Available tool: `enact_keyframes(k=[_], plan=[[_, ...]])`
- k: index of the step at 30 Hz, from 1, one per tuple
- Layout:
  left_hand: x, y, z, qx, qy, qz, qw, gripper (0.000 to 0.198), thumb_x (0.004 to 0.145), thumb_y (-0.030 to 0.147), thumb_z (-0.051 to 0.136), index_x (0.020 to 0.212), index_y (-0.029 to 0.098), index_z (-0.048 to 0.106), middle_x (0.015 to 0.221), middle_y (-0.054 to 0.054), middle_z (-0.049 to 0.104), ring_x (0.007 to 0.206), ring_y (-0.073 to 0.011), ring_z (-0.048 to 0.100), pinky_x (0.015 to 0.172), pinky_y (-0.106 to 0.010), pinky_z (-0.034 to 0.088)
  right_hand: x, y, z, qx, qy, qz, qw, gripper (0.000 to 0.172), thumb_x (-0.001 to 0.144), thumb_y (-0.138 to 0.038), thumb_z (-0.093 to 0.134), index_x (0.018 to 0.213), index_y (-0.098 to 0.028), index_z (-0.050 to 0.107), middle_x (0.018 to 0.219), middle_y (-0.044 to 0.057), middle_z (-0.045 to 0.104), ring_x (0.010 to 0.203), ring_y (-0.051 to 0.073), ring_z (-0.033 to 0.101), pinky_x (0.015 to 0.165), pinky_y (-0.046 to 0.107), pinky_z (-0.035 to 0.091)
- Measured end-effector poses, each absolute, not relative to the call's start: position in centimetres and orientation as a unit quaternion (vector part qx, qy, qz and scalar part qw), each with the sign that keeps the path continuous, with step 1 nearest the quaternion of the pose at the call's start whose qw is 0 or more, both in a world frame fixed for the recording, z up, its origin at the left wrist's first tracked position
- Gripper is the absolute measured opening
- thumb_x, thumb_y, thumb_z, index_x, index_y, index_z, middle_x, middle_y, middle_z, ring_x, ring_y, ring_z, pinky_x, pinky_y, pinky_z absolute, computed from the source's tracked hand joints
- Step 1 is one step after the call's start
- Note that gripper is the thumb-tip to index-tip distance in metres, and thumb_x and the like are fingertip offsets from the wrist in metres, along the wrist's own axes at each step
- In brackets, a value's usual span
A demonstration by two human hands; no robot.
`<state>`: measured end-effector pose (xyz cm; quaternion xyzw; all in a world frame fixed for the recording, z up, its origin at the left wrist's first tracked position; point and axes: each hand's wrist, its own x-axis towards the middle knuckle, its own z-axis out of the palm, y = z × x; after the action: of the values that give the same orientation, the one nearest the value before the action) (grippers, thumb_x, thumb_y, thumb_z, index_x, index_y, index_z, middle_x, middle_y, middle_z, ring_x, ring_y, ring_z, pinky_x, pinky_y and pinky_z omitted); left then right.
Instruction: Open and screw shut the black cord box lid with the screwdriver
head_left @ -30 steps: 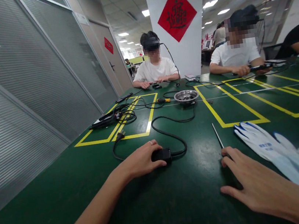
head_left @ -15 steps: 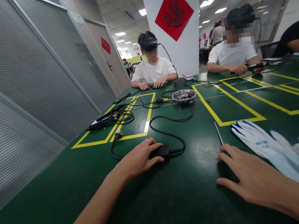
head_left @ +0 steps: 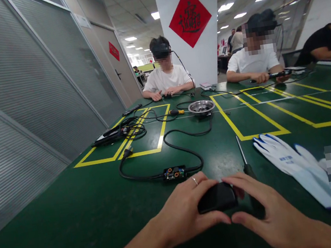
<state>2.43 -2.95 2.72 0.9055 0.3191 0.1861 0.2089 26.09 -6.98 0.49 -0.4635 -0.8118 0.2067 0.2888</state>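
My left hand (head_left: 185, 209) is closed on a black plastic cover (head_left: 215, 197), thumb along its near side and fingers on its far side. Around the cover's right end curve the fingers of my right hand (head_left: 261, 205), index fingertip at its far edge and thumb close to my left thumb. Just beyond lies an opened adapter case (head_left: 175, 172) with a bare circuit board and copper coils showing. A black cable with a plug (head_left: 127, 152) runs from it. Beside my right hand is a screwdriver (head_left: 245, 166), its dark handle partly hidden by my fingers.
White work gloves (head_left: 291, 164) lie at right. Farther back are a metal bowl (head_left: 201, 107) with small dark parts, a yellow-black screwdriver (head_left: 176, 112) and a cable tangle (head_left: 134, 130). Two people (head_left: 166, 76) sit opposite on the green table (head_left: 104, 214), another at far right.
My left hand has lifted the black cover off the adapter and drawn it nearer, right of the case, exposing the circuit board. My right hand has moved left from the screwdriver to the cover.
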Motion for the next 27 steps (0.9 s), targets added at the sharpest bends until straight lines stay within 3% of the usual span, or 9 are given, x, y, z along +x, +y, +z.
enact_keyframes(k=[5,9,12,15,17,20,23,27], plan=[[3.2,-3.9,2.1,0.898,0.325,0.211,0.210,0.064,0.078,0.063,0.060,0.124,0.022,0.047,0.101,-0.007,0.055,0.087,-0.0212,0.055,0.070,-0.029,0.046,24.5,-6.9,1.2,-0.513,-0.685,0.402,0.325,0.050,0.075,-0.040,0.066,0.121,-0.025,0.053,0.113,0.006,0.065,0.105,0.022,0.062,0.093,0.042,0.051],[2.0,-2.7,2.9,0.911,0.305,0.200,0.191,0.072,0.080,0.069,0.050,0.133,0.022,0.039,0.112,-0.009,0.055,0.098,-0.0241,0.054,0.085,-0.035,0.046,24.9,-6.4,2.1,-0.454,-0.602,0.534,0.382,0.040,0.075,-0.036,0.067,0.112,-0.024,0.058,0.116,0.006,0.065,0.107,0.021,0.062,0.098,0.042,0.048],[-0.3,-0.4,3.1,0.892,0.413,0.162,0.090,0.065,0.087,0.064,0.045,0.135,0.021,0.038,0.126,-0.013,0.049,0.112,-0.0295,0.049,0.096,-0.043,0.039,26.2,-5.6,2.0,-0.438,-0.515,0.584,0.449,0.045,0.075,-0.034,0.068,0.118,-0.025,0.056,0.123,0.007,0.062,0.114,0.021,0.059,0.104,0.043,0.043],[-3.0,1.9,2.6,0.851,0.521,0.061,0.024,0.065,0.081,0.064,0.053,0.128,0.018,0.049,0.115,-0.014,0.052,0.102,-0.0331,0.055,0.089,-0.046,0.043,27.3,-4.6,1.6,-0.431,-0.434,0.610,0.504,0.045,0.078,-0.032,0.065,0.122,-0.025,0.055,0.125,0.007,0.061,0.117,0.020,0.057,0.104,0.040,0.042],[-4.3,2.9,2.2,0.855,0.514,0.025,0.061,0.051,0.086,0.058,0.051,0.121,0.021,0.056,0.110,-0.011,0.053,0.096,-0.0278,0.058,0.086,-0.039,0.046,27.6,-4.0,1.7,-0.423,-0.384,0.623,0.535,0.043,0.080,-0.034,0.063,0.120,-0.022,0.057,0.121,0.008,0.063,0.113,0.021,0.060,0.100,0.040,0.046],[-4.9,3.3,2.2,0.864,0.489,0.030,0.116,0.051,0.086,0.058,0.050,0.127,0.026,0.054,0.112,-0.007,0.050,0.093,-0.0233,0.060,0.086,-0.034,0.047,27.5,-3.5,2.3,-0.431,-0.310,0.639,0.556,0.041,0.082,-0.037,0.059,0.119,-0.019,0.057,0.113,0.010,0.067,0.102,0.022,0.065,0.090,0.039,0.054],[-4.5,3.2,2.5,0.862,0.489,0.052,0.121,0.058,0.082,0.064,0.053,0.128,0.027,0.054,0.117,-0.007,0.047,0.095,-0.0243,0.060,0.090,-0.035,0.046,27.4,-3.1,2.9,-0.448,-0.266,0.655,0.548,0.040,0.085,-0.032,0.055,0.122,-0.017,0.054,0.111,0.012,0.067,0.094,0.020,0.067,0.083,0.035,0.056],[-4.1,3.2,2.8,0.863,0.487,0.099,0.089,0.046,0.087,0.057,0.049,0.120,0.026,0.058,0.117,-0.006,0.048,0.096,-0.0237,0.060,0.089,-0.036,0.046,27.6,-1.7,2.9,-0.440,-0.255,0.666,0.546,0.033,0.088,-0.027,0.049,0.117,-0.011,0.055,0.106,0.016,0.068,0.081,0.019,0.069,0.070,0.033,0.058]])
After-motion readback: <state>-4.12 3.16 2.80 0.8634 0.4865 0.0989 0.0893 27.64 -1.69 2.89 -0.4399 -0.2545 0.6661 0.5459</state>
